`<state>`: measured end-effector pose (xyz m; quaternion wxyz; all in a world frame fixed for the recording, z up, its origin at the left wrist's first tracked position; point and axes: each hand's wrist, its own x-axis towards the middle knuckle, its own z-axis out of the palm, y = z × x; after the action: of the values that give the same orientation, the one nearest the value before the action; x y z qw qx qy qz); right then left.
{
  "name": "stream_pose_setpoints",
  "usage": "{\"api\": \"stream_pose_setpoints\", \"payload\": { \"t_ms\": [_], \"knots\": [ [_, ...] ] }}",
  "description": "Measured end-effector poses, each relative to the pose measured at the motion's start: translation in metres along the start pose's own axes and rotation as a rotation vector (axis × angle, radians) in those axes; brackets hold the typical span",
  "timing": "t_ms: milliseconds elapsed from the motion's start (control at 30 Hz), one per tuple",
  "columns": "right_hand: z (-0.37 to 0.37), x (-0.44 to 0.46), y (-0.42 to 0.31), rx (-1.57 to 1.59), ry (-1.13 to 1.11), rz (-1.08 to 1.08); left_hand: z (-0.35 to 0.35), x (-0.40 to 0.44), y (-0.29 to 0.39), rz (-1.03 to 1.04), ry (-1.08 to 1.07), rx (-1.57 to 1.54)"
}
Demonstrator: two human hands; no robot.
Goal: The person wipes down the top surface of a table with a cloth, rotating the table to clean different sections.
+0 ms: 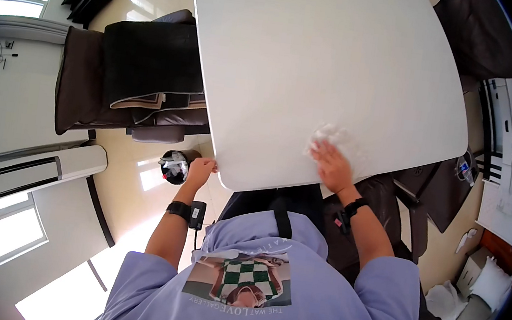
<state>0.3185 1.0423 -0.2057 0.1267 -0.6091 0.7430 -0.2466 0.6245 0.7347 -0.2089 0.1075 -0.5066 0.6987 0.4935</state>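
Observation:
A white table (318,72) with rounded corners fills the upper middle of the head view. My right hand (332,164) lies over a crumpled white cloth or tissue (333,136) on the tabletop, near the table's near edge. The cloth sticks out beyond the fingertips, and its outline is somewhat blurred. At the table's near left corner, my left hand (203,169) has its fingers curled against the edge. Whether those fingers hold anything cannot be made out. Both wrists wear black bands.
Left of the table stands a dark chair (80,81) with a black cloth (147,57) over it. A black bin (174,166) with rubbish is on the floor beside my left hand. More dark chairs (479,34) stand at the right. A bottle (466,170) lies at the far right.

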Motion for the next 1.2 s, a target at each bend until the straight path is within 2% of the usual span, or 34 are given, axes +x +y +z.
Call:
{"api": "stream_pose_setpoints", "payload": {
  "t_ms": [33,200,267,333,433,500,567,600,667,700,767,1033,1200],
  "knots": [
    [0.011,0.010,-0.020,0.052,-0.030,-0.036,-0.003,0.000,-0.001,-0.019,-0.071,-0.118],
    [0.090,0.071,-0.108,0.093,-0.103,-0.234,-0.024,0.005,-0.008,-0.094,-0.340,-0.297],
    [0.113,0.098,-0.131,0.154,-0.132,-0.403,-0.028,0.002,-0.006,-0.130,-0.370,-0.350],
    [0.119,0.119,-0.140,0.101,-0.117,-0.368,-0.031,0.000,-0.008,-0.203,-0.442,-0.448],
    [0.115,0.128,-0.143,0.022,-0.120,-0.314,-0.032,-0.013,0.006,-0.245,-0.420,-0.591],
    [0.112,0.127,-0.145,0.005,-0.125,-0.247,-0.027,-0.005,-0.006,-0.228,-0.478,-0.610],
    [0.109,0.127,-0.146,-0.008,-0.094,-0.234,-0.017,-0.002,-0.004,-0.171,-0.395,-0.397],
    [0.107,0.128,-0.145,-0.019,-0.057,-0.215,-0.011,-0.001,-0.004,-0.167,-0.391,-0.400],
    [0.103,0.128,-0.139,-0.019,-0.068,-0.177,0.000,0.001,-0.004,0.074,-0.236,-0.088],
    [0.100,0.127,-0.136,-0.014,-0.083,-0.133,0.001,0.001,-0.001,0.072,-0.229,-0.089],
    [0.090,0.124,-0.123,-0.033,-0.067,-0.096,0.002,0.000,0.006,0.111,-0.121,0.165],
    [0.024,0.082,-0.010,-0.093,0.041,0.088,0.006,-0.005,0.019,-0.010,-0.014,0.444],
    [-0.029,0.042,0.076,-0.135,0.095,0.188,0.010,-0.001,0.010,-0.093,-0.035,0.335]
  ]
}}
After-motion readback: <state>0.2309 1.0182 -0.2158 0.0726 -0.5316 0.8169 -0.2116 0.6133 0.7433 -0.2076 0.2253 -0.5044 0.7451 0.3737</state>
